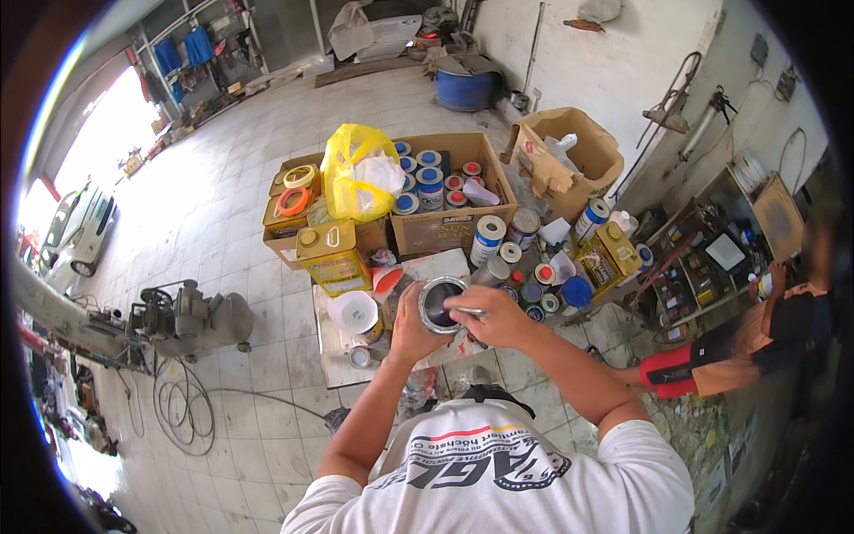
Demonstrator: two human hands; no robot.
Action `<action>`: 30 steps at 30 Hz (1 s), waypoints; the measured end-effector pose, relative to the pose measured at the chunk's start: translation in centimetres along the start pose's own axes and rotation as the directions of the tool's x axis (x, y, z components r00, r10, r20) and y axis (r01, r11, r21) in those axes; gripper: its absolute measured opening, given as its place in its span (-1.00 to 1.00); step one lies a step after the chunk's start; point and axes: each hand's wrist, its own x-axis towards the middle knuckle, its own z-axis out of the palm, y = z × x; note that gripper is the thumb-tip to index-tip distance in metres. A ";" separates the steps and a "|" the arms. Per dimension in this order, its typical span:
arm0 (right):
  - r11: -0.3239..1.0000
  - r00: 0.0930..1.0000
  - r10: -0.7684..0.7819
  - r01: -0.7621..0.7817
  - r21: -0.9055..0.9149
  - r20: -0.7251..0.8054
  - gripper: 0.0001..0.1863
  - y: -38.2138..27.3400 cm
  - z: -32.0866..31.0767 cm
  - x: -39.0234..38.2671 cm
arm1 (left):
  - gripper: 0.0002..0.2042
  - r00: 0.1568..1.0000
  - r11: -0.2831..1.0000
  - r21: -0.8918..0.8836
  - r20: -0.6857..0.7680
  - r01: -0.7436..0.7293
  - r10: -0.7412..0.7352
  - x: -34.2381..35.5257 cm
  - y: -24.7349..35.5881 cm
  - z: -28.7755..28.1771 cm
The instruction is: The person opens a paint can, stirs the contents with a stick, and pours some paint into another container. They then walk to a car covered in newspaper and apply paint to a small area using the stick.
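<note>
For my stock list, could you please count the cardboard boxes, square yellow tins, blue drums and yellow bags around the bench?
Cardboard boxes: 3
Square yellow tins: 2
Blue drum: 1
Yellow bag: 1
Total: 7

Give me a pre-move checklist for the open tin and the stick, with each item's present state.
1. Left hand steadies the open tin: ok, it wraps the tin's side.
2. Right hand grips the thin metal stick: ok, stick lies across the rim.
3. Tin lid off: ok, dark inside shows.
4. How full the tin is: cannot tell.
5. Room around the tin: not ok, small cans and a white funnel-like cup crowd the white board.
6. Other person's leg apart from the hands: ok.
</note>
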 end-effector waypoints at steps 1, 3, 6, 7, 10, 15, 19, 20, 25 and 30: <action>0.991 0.992 0.096 -0.087 -0.103 0.084 -0.76 -0.5 -0.7 -0.5 | 0.14 1.000 1.000 -0.004 -0.013 -0.019 0.018 -0.2 0.2 -0.1; 0.917 0.926 0.308 -0.228 -0.326 0.218 -0.77 -3.1 -3.1 -0.7 | 0.14 0.999 0.999 -0.036 0.032 -0.034 0.035 -0.6 0.4 -0.7; 0.889 0.996 -0.024 -0.018 -0.458 -0.087 -0.79 -3.2 -1.8 -1.7 | 0.16 0.993 0.990 -0.108 0.075 -0.086 0.094 -1.5 1.8 0.2; 0.935 0.995 -0.019 -0.015 -0.354 -0.093 -0.78 -3.1 -1.1 -2.2 | 0.18 0.994 0.989 -0.134 0.079 -0.061 0.072 -1.7 2.2 0.5; 0.939 0.977 0.188 -0.149 -0.311 0.101 -0.74 -4.5 -2.6 -4.6 | 0.12 0.996 0.991 -0.121 0.063 -0.059 0.067 -1.9 2.4 0.6; 0.907 0.984 -0.135 0.077 -0.413 -0.112 -0.79 -2.8 -3.6 -4.9 | 0.15 0.993 0.990 -0.100 0.050 -0.099 0.104 -1.9 4.0 3.0; 0.937 0.980 0.019 0.051 -0.345 0.198 -0.73 -2.8 -7.7 -7.2 | 0.12 0.996 0.996 -0.053 0.040 -0.077 0.080 -2.3 6.1 4.1; 0.915 0.994 -0.026 0.066 -0.397 0.107 -0.76 -2.5 -8.1 -7.3 | 0.12 0.996 0.997 -0.045 0.050 -0.066 0.068 -2.4 6.9 4.7; 0.958 0.997 -0.007 0.027 -0.287 0.072 -0.80 -1.3 -10.0 -8.5 | 0.12 0.998 0.997 -0.026 -0.008 -0.067 0.066 -2.3 9.6 7.6; 0.888 0.990 -0.124 0.083 -0.453 -0.062 -0.83 0.2 -11.6 -9.3 | 0.12 0.999 0.999 0.001 0.009 -0.035 0.035 -2.9 11.2 9.7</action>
